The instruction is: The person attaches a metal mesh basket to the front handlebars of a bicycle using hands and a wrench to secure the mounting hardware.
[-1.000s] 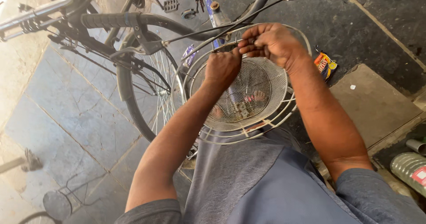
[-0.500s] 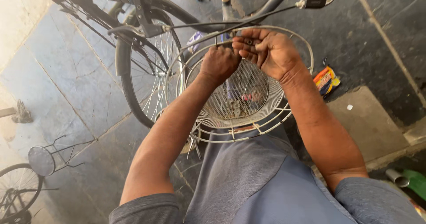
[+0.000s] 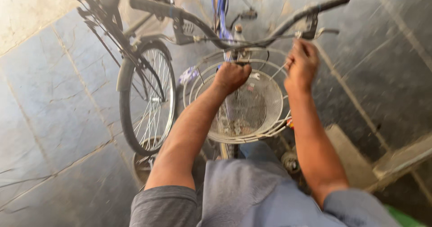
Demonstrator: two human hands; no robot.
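A round wire mesh basket (image 3: 252,114) hangs at the front of a blue bicycle, under its black handlebar (image 3: 198,24). My left hand (image 3: 231,76) is closed at the basket's far rim near the mount, beside a small wrench (image 3: 254,76). My right hand (image 3: 302,63) is closed on a thin metal tool (image 3: 280,69) at the basket's right rim, just below the right brake lever (image 3: 321,30). The picture is blurred, so what the left fingers grip is hidden.
The bicycle's front wheel (image 3: 146,101) with its dark mudguard stands to the left on a grey stone-tile floor (image 3: 54,119). A raised concrete step (image 3: 400,159) lies at the right. Small metal parts (image 3: 290,162) rest on the ground under the basket.
My hands were together at the basket's far rim; now the right hand has moved apart to the right. The camera view has shifted, showing the whole handlebar.
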